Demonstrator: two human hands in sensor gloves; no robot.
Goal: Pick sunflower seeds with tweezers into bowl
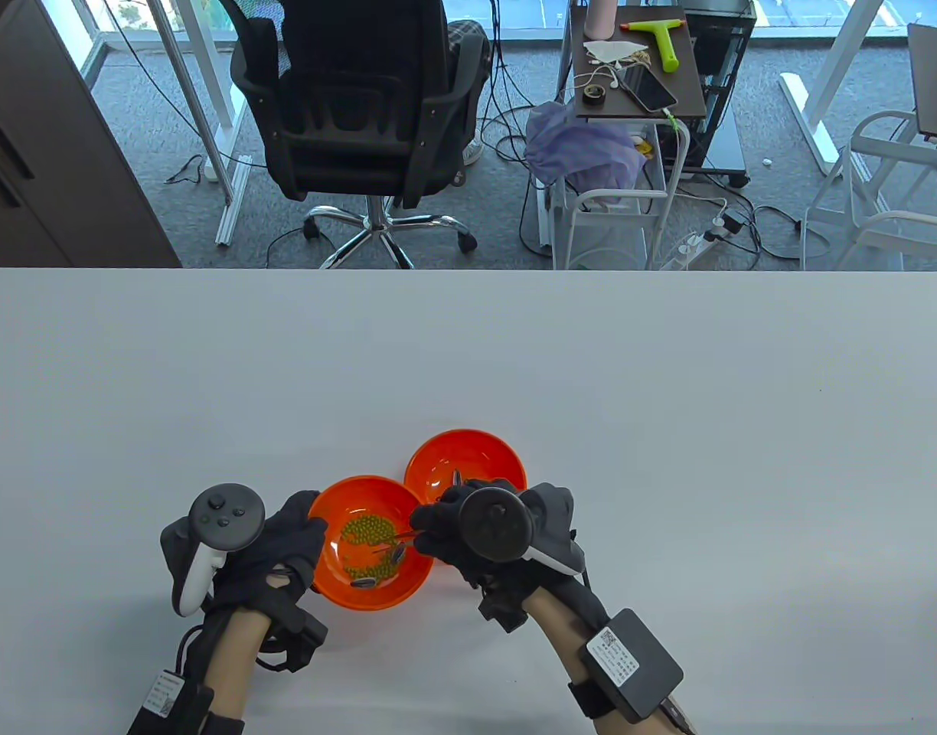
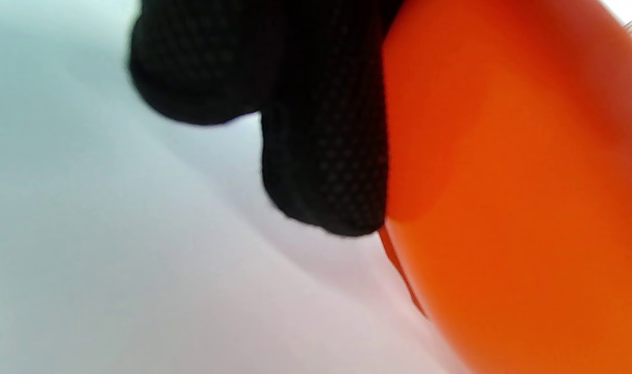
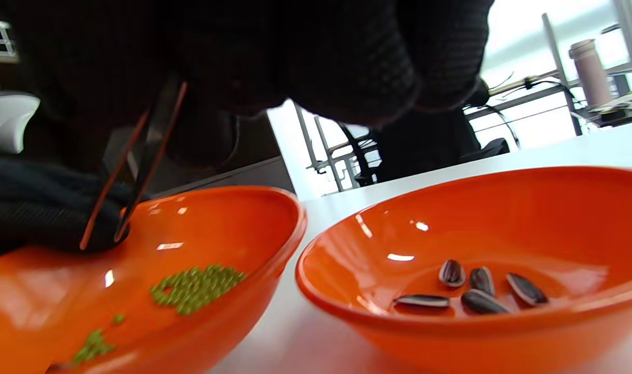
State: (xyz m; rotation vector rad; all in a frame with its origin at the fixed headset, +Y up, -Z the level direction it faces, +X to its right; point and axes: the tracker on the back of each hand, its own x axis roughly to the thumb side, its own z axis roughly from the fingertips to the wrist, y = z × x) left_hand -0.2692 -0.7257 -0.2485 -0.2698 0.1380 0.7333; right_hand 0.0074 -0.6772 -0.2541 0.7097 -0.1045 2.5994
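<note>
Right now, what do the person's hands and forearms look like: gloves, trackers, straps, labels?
Both hands wear black mesh gloves. The left hand carries a grey-and-white tracker with round buttons; the right hand has a dark disc-faced one with a white handle. Forearms are bare. Black wrist straps carry white QR labels; the right also holds a black box. A cable loops at the left wrist.

An office workspace: beyond the white table (image 1: 468, 344) stand a black swivel chair (image 1: 361, 115) on grey carpet (image 1: 514, 214), a side cart (image 1: 637, 69) holding a phone (image 1: 651, 89), and trailing cables (image 1: 713, 230).
</note>
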